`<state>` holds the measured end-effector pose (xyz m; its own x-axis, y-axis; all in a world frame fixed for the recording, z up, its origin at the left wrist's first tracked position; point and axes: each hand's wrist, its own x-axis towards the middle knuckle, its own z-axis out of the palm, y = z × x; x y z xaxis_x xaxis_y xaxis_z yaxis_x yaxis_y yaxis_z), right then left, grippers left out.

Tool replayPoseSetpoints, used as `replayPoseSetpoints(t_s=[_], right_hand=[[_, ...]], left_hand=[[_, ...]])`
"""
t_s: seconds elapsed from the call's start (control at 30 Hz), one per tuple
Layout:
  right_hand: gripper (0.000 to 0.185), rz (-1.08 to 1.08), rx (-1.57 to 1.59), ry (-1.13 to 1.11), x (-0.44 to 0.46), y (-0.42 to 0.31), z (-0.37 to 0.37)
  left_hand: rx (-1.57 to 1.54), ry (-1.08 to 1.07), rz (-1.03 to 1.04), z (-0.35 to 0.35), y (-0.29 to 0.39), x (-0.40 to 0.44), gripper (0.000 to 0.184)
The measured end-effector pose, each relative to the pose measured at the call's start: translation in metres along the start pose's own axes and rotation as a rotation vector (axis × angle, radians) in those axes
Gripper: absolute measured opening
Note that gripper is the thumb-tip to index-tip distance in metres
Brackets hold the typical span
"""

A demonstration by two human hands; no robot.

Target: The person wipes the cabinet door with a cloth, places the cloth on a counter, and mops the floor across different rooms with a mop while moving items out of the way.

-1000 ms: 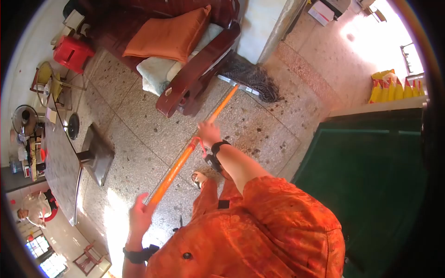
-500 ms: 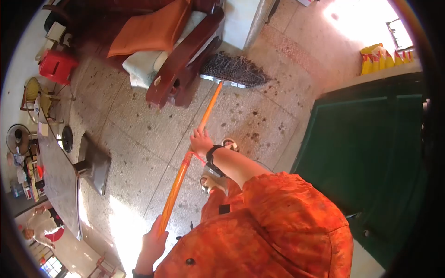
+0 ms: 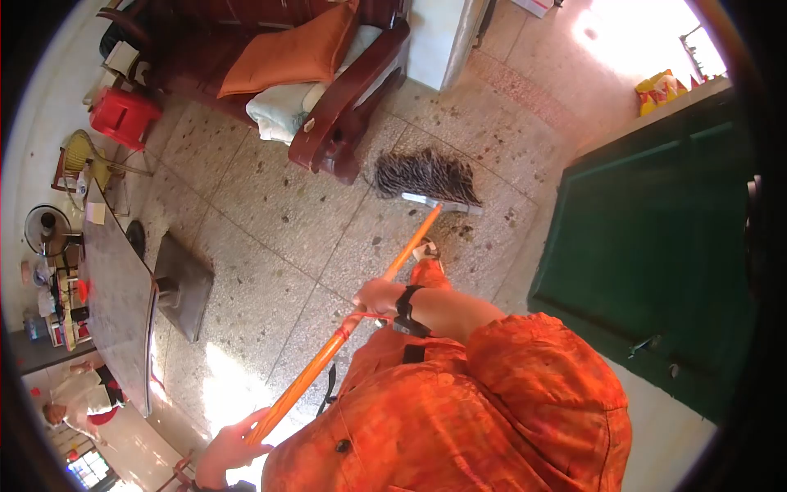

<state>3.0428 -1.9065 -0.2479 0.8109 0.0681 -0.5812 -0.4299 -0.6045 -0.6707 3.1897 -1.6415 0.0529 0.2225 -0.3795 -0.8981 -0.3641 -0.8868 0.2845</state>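
Note:
An orange-handled mop [image 3: 303, 382] slants across the view, its dark grey stringy head [image 3: 426, 174] spread on the speckled floor. A pale bar joins the head to the handle. My right hand [image 3: 379, 297] is wrapped round the middle of the handle, just above a red band with a loose red loop. Near the handle's upper end, at the lower left, my left hand [image 3: 232, 449] is closed on it. One of my sandalled feet [image 3: 426, 249] shows beside the lower handle; the other is hidden by my orange clothing.
A dark red wooden sofa [image 3: 348, 123] with an orange cushion [image 3: 287, 53] stands beyond the mop. To the right is a green door [image 3: 648, 254]. At left are a table [image 3: 115, 287], a red stool [image 3: 123, 117] and a fan [image 3: 49, 230]. Another person [image 3: 82, 402] is at the lower left.
The mop head has come back from beside the sofa's leg, nearer to my feet and a little to the right. Both hands keep their hold; the handle leans more to the right.

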Motion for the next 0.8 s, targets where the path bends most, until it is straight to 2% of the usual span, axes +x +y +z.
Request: replayPoseSetpoints(t_s=[0.1, 0.17, 0.23, 0.27, 0.33, 0.37, 0.4, 0.43, 0.5, 0.53, 0.57, 0.63, 0.67, 0.73, 0.8], right_hand=[[0.021, 0.071, -0.074, 0.024, -0.016, 0.023, 0.011], [0.019, 0.171, -0.002, 0.035, -0.036, 0.037, 0.007], [0.017, 0.258, -0.118, 0.095, -0.053, 0.055, -0.007], [0.017, 0.278, -0.119, 0.094, -0.06, 0.066, -0.012], [0.014, 0.261, -0.396, 0.148, -0.072, 0.093, -0.023], [0.014, 0.277, -0.394, 0.151, -0.076, 0.105, -0.032], [0.012, 0.311, -0.419, 0.227, -0.08, 0.117, -0.042], [0.011, 0.345, -0.443, 0.301, -0.087, 0.128, -0.052], [0.01, 0.355, -0.498, 0.367, -0.104, 0.15, -0.079], [0.009, 0.349, -0.558, 0.438, -0.112, 0.16, -0.096], [0.009, 0.401, -0.597, 0.407, -0.122, 0.171, -0.114], [0.008, 0.513, -0.637, 0.396, -0.14, 0.201, -0.144], [0.007, 0.573, -0.639, 0.411, -0.15, 0.218, -0.155], [0.006, 0.571, -0.63, 0.542, -0.173, 0.254, -0.18], [0.005, 0.58, -0.575, 0.586, -0.184, 0.278, -0.193]], left_hand=[[-0.052, -0.112, 0.147, 0.006, -0.021, 0.039, 0.067], [-0.069, -0.194, 0.226, 0.007, -0.022, 0.059, 0.067], [-0.176, -0.261, 0.086, 0.001, 0.019, 0.075, 0.062], [-0.264, -0.243, 0.138, 0.005, 0.032, 0.085, 0.058], [-0.3, -0.266, 0.191, 0.011, 0.043, 0.107, 0.057], [-0.338, -0.278, 0.234, 0.014, 0.049, 0.119, 0.056], [-0.262, -0.196, 0.338, 0.019, 0.056, 0.13, 0.054], [-0.258, -0.21, 0.343, 0.023, 0.062, 0.145, 0.054], [-0.168, -0.062, 0.686, 0.03, 0.08, 0.17, 0.053], [-0.195, -0.123, 0.62, 0.028, 0.1, 0.177, 0.052], [-0.185, -0.131, 0.619, 0.03, 0.117, 0.187, 0.052], [-0.15, -0.07, 0.768, 0.038, 0.152, 0.212, 0.051], [-0.137, -0.08, 0.763, 0.043, 0.174, 0.222, 0.051], [-0.12, -0.056, 0.901, 0.053, 0.224, 0.241, 0.051], [-0.059, -0.062, 0.886, 0.062, 0.273, 0.255, 0.051]])
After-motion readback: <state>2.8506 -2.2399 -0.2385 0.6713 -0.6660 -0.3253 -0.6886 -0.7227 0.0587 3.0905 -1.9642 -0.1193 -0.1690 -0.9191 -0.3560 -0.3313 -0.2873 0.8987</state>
